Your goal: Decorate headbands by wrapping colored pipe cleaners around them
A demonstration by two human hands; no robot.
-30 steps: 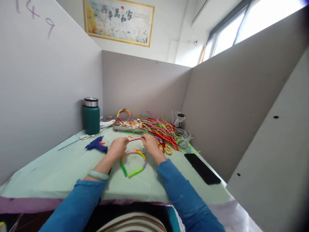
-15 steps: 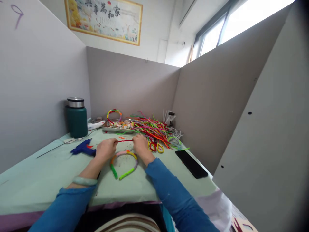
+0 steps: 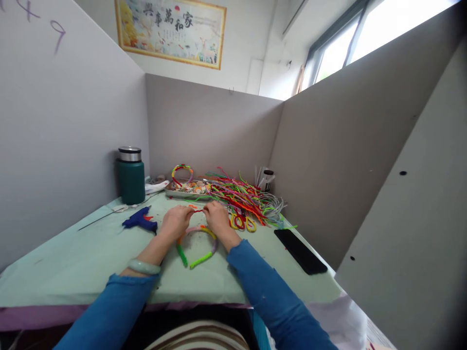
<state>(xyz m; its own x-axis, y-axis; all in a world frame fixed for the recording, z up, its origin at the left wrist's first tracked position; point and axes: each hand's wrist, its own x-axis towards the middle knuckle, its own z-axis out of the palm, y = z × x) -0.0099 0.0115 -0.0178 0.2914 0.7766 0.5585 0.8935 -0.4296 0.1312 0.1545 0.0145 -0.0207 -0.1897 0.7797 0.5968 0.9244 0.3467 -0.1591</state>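
A dark red twisted pipe cleaner [image 3: 198,211] runs between my two hands. My left hand [image 3: 177,221] pinches one end of it, and my right hand [image 3: 218,218] grips the other, with only a short span showing between the fingertips. Just below them on the table lies a headband [image 3: 214,247] wrapped in green, orange, pink, yellow and purple pipe cleaner, its open ends toward me. My forearms partly cover its sides. To the left of my left hand rests a blue glue gun [image 3: 140,220] with a red trigger.
Behind my hands are a metal tray [image 3: 188,194] of small pieces, a second wrapped headband [image 3: 172,174] and a heap of pipe cleaners [image 3: 241,194]. Scissors [image 3: 251,224] lie before the heap. A black phone-like slab [image 3: 301,251] is at right, a green bottle [image 3: 131,182] at left.
My hands have come closer together, so less of the red pipe cleaner shows between them. The whole view has shifted slightly as my head turned left.
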